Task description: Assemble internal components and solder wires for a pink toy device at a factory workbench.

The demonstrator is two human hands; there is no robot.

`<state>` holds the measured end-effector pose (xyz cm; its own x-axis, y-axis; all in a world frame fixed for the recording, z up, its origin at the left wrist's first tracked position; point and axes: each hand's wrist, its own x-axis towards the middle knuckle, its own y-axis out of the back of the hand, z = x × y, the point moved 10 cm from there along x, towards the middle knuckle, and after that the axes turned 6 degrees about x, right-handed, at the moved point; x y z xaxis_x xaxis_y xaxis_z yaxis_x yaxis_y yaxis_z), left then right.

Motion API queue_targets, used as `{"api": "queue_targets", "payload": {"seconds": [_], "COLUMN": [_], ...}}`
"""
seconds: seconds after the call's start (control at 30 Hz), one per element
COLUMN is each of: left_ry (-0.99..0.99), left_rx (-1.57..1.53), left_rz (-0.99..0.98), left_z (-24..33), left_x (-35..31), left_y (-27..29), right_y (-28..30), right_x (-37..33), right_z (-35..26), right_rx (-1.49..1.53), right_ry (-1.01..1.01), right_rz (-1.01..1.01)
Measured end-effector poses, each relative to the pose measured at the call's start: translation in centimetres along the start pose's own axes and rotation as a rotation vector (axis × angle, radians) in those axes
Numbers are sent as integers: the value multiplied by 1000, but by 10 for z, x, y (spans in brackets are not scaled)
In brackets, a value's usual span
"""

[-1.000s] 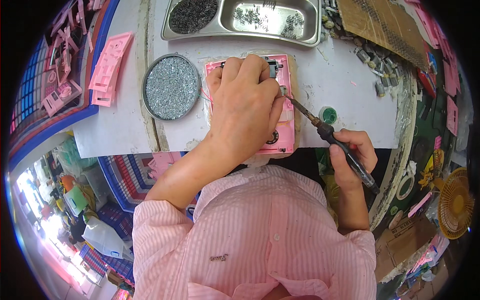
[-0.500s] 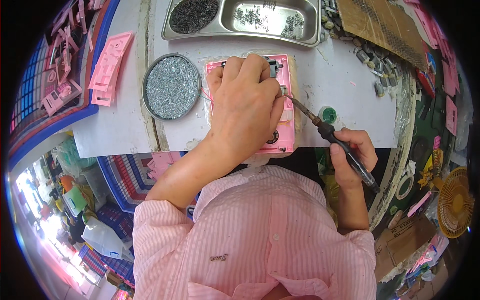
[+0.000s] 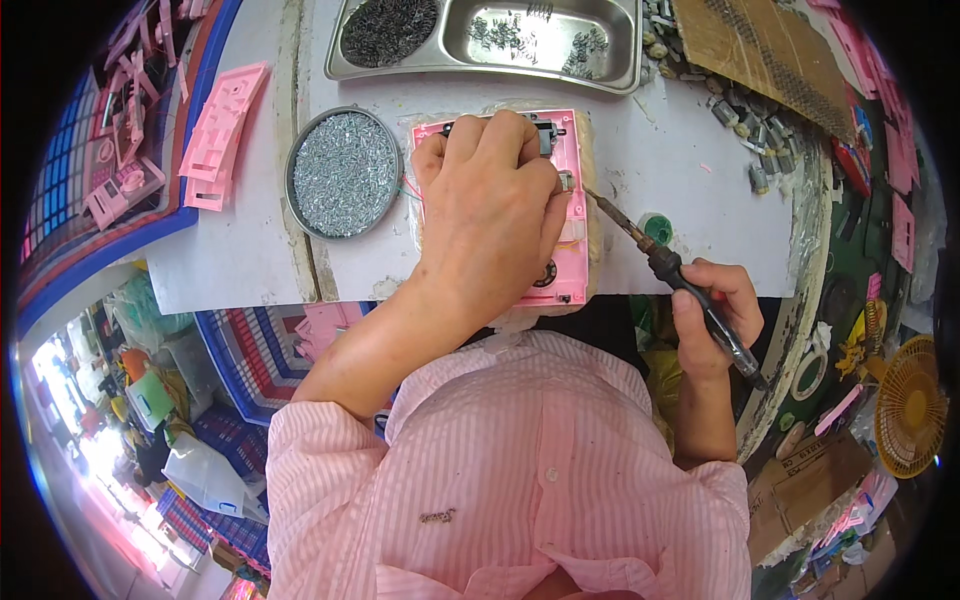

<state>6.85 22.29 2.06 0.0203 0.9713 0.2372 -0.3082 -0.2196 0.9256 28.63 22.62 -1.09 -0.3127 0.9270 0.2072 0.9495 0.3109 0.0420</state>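
Note:
A pink plastic housing (image 3: 572,278) with small parts and thin wires inside lies on a pale padded block (image 3: 596,215) at the table's front edge. Over it, my left hand (image 3: 490,205) has its fingers bent down into the housing; the fingertips, and whatever they pinch, are hidden underneath. My right hand (image 3: 722,310) is closed round the black handle of a soldering iron (image 3: 664,264). The iron's tip points up and left, just beside the housing's right edge and apart from the small metal part (image 3: 566,181) there.
Left of the housing stands a round dish (image 3: 289,185) of small silvery metal pieces. A steel tray (image 3: 480,74) with springs lies beyond. A small green container (image 3: 656,230) sits right of the iron; small motors (image 3: 770,140) cluster farther right. Pink panels (image 3: 222,135) lie at the left.
My right hand has drawn the soldering iron slightly right, and its tip has come away from the metal part in the housing. My left hand stays in place.

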Motion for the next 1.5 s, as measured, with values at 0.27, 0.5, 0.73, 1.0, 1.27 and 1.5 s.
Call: {"api": "queue_targets", "payload": {"seconds": [0.27,0.5,0.73,1.0,1.27,1.5], "left_ry": [7,-6,-8,-4,-8,-16], "left_rx": [-85,17,8,-5,5,-2], "left_rz": [118,128,114,123,108,106], "left_z": [-6,-4,-6,-7,-6,-7], "left_x": [-10,-2,-1,0,0,-1], "left_y": [3,4,2,2,2,2], "right_y": [4,-1,-10,-12,-13,-22], "right_x": [4,10,17,19,18,24], "right_z": [-2,4,5,3,6,-8], "right_rx": [-6,4,17,-21,-9,-111], "right_ry": [33,46,49,65,50,175], "right_rz": [-15,-40,-81,-74,-88,-159]}}
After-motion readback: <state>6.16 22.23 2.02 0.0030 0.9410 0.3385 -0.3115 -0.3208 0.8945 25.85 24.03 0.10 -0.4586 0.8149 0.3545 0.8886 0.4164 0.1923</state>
